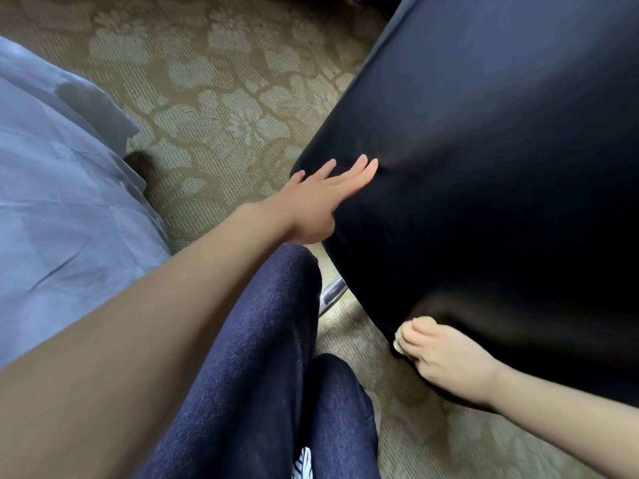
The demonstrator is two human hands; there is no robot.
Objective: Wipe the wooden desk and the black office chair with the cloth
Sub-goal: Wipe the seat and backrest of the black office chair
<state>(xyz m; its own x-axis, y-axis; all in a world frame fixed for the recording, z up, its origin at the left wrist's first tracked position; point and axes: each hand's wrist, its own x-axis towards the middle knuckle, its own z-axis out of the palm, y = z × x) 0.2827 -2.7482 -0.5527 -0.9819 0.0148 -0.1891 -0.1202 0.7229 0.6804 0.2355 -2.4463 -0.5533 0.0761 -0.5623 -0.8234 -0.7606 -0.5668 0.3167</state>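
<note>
The black office chair [491, 174] fills the right side of the view, its smooth dark surface seen from above. My left hand [321, 202] lies flat on its left edge with straight fingers. My right hand [446, 361] is at the chair's lower edge and presses a small pale cloth [399, 342] against it; only a bit of cloth shows under the fingertips. The wooden desk is out of view.
A patterned beige carpet [214, 98] covers the floor. Light blue bedding [58, 188] bulges in from the left. My legs in dark blue jeans [259, 357] stand at the bottom centre. A chrome piece of the chair base [332, 292] shows beneath the seat.
</note>
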